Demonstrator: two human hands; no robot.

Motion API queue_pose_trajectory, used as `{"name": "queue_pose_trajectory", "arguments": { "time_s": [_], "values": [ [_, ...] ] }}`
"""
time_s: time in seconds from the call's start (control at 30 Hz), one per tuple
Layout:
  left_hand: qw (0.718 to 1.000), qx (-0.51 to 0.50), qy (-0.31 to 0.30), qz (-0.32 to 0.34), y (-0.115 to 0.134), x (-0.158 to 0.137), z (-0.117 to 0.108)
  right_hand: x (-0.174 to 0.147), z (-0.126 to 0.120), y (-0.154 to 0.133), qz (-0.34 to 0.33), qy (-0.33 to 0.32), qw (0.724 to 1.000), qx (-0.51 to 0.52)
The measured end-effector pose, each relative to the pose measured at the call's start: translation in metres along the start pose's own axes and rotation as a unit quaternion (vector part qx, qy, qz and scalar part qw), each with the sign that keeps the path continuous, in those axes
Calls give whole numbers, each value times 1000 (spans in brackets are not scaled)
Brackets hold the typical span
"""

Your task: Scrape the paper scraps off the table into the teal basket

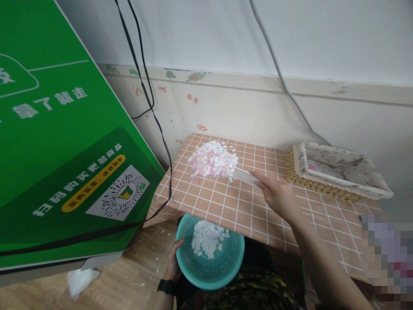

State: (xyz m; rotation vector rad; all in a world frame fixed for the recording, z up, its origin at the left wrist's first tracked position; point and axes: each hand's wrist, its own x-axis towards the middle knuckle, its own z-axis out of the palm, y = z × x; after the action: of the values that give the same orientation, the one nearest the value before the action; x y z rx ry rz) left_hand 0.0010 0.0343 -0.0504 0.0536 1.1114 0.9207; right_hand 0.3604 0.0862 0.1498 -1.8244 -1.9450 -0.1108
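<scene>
My right hand (274,191) grips a flat white strip, like a piece of card (245,175), whose far end touches the right side of a heap of white and pink paper scraps (213,160) on the table. Below the table's front edge, my left hand (174,260) is closed on the left rim of a teal plastic colander (211,275). White paper scraps (206,237) lie in the colander's bottom. Part of the left hand's fingers is hidden under the colander.
A brown checked cloth (258,215) covers the table. A lined wicker basket (325,189) stands at the right rear against the wall. A large green panel (64,142) rises at left, with a black cable (166,146) hanging near the table corner. A white bag (80,280) lies on the floor.
</scene>
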Motion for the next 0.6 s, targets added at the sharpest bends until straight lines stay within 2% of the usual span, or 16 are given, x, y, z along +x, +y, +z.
{"name": "queue_pose_trajectory", "arguments": {
  "time_s": [0.23,0.43,0.6],
  "values": [
    [1000,13,-5,4,1,-5,4,6,-4,-4,-34,-48,998,38],
    [1000,19,-10,6,1,-4,2,13,-7,-3,-31,-32,998,36],
    [1000,15,-16,0,1,-4,2,17,-11,-3,-69,-80,993,51]
  ]
}}
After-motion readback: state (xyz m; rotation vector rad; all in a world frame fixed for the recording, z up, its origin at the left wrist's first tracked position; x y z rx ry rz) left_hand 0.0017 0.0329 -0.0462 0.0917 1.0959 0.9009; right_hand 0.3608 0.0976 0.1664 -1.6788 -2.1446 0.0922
